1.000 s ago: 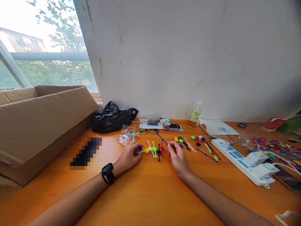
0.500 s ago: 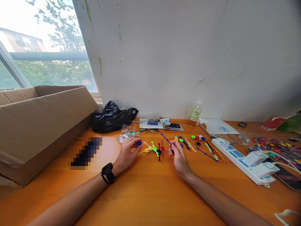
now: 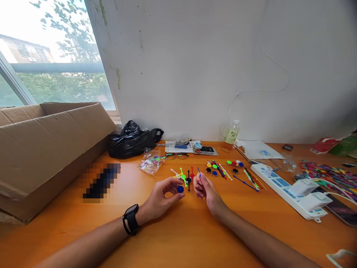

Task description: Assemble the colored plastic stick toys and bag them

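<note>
Blue plastic disc [image 3: 180, 189], round and flat, pinched in left hand [image 3: 163, 197].

An orange wooden table [image 3: 178, 230] bears a cardboard box [image 3: 47, 149] and a power strip [image 3: 287, 191].

Hardly any writing can be read here. The bottle [image 3: 231, 135] at the back of the table [image 3: 178, 230] carries a pale green label with dark characters, too small to make out. The red packet [image 3: 323, 146] at the far right shows print that is only a blur. Part of the table is pixelated, so nothing reads there.
</note>
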Motion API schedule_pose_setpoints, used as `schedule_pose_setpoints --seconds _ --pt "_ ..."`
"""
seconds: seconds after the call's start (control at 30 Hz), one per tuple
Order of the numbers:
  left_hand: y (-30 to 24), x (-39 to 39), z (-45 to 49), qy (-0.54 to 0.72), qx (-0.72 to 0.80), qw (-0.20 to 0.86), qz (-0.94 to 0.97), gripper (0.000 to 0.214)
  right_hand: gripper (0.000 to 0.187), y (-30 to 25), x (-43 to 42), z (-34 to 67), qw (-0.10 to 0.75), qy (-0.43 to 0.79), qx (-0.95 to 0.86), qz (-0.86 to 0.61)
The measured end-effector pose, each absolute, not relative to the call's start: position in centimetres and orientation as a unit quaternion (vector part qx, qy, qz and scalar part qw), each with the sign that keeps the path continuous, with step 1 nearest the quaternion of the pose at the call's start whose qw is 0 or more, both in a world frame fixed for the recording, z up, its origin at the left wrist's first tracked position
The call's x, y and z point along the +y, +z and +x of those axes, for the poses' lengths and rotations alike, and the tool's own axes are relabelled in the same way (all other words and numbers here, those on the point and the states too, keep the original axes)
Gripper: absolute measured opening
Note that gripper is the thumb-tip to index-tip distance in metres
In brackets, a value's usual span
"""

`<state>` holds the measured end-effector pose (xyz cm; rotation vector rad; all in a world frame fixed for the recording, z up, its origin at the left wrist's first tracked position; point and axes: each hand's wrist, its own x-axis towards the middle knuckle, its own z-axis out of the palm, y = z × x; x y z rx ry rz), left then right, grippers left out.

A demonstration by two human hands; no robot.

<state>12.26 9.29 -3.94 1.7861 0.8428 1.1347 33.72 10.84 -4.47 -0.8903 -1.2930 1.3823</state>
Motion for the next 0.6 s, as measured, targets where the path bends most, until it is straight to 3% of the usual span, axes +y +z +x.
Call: schedule_pose_setpoints --seconds 0.33,0.6 --pt "-4.03 9.42 12.35 0.422 0.325 0.439 0.724 0.03 0.043 -5.27 10.99 34.22 0.524 0.515 -0.566 -0.374" --pt "-4.28 9.64 12.29 0.436 0.325 0.441 0.714 0.034 0.039 -5.08 10.58 33.86 0.525 0.488 -0.595 -0.365"
